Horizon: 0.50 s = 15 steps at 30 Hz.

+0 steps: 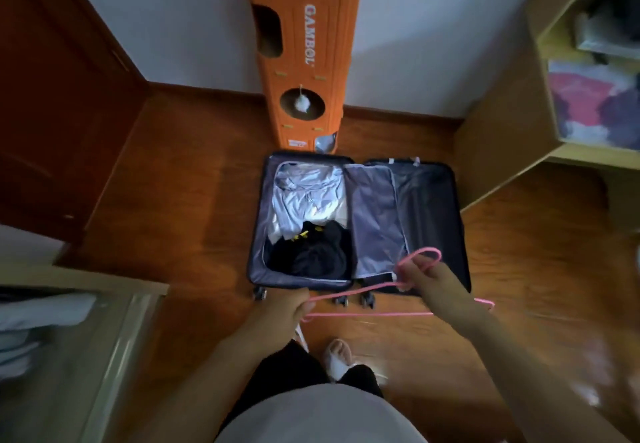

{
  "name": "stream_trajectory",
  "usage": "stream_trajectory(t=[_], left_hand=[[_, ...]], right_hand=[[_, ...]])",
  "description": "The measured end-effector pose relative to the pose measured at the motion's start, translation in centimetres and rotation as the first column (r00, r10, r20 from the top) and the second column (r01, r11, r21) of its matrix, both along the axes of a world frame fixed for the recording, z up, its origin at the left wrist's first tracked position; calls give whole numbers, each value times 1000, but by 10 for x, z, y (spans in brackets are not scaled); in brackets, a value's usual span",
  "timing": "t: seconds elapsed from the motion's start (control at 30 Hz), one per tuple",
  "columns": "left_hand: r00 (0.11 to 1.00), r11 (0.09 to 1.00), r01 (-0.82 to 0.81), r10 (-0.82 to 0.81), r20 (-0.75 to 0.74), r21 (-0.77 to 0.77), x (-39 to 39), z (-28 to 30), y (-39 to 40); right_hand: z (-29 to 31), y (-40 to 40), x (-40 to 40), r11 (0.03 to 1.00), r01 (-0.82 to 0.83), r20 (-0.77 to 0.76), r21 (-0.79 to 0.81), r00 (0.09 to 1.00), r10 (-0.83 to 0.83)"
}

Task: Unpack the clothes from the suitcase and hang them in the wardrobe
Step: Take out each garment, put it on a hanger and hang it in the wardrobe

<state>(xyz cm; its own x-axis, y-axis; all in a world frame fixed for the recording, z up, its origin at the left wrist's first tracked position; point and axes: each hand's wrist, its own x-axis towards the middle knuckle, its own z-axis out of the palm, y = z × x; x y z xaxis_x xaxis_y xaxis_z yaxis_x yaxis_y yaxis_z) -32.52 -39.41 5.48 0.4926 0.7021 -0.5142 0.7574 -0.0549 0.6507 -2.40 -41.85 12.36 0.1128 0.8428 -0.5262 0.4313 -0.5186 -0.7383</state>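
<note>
A dark suitcase lies open on the wooden floor. Its left half holds a pale grey garment and a black garment. The right half shows only lining. In front of the suitcase I hold a pink wire hanger. My right hand grips it by the hook. My left hand grips its left end.
An orange cardboard tower marked GAMBOL stands against the far wall behind the suitcase. A light wooden shelf unit with folded clothes is at the right. A brown door is at the left. Folded items lie at lower left.
</note>
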Motion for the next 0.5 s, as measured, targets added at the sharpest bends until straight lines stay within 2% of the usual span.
stream_trajectory(t=[0.03, 0.1, 0.2, 0.27, 0.37, 0.43, 0.5], left_hand=[[1000, 1000, 13, -13, -11, -26, 6, -13, 10], [998, 997, 46, -48, -34, -55, 15, -38, 27], [996, 992, 80, -83, -25, -93, 28, -79, 47], [999, 992, -30, 25, -37, -126, 34, -114, 61], [966, 988, -138, 118, -231, -72, 31, -181, 89], [933, 976, -125, 54, -355, -180, 27, -230, 113], [909, 952, -76, -57, -414, -298, 29, -274, 135]], right_hand=[[-10, 4, 5, 999, 33, 68, -28, 997, -31], [-32, 13, 19, 985, -4, 153, -172, 988, 30], [-69, 30, 35, 954, -37, 99, -298, 993, 70], [-98, 49, 45, 948, -29, 136, -317, 988, 76], [-159, 76, 69, 946, 95, 273, -311, 962, -7], [-217, 85, 93, 934, 205, 331, -292, 938, -102], [-258, 104, 97, 909, 339, 372, -242, 898, -236]])
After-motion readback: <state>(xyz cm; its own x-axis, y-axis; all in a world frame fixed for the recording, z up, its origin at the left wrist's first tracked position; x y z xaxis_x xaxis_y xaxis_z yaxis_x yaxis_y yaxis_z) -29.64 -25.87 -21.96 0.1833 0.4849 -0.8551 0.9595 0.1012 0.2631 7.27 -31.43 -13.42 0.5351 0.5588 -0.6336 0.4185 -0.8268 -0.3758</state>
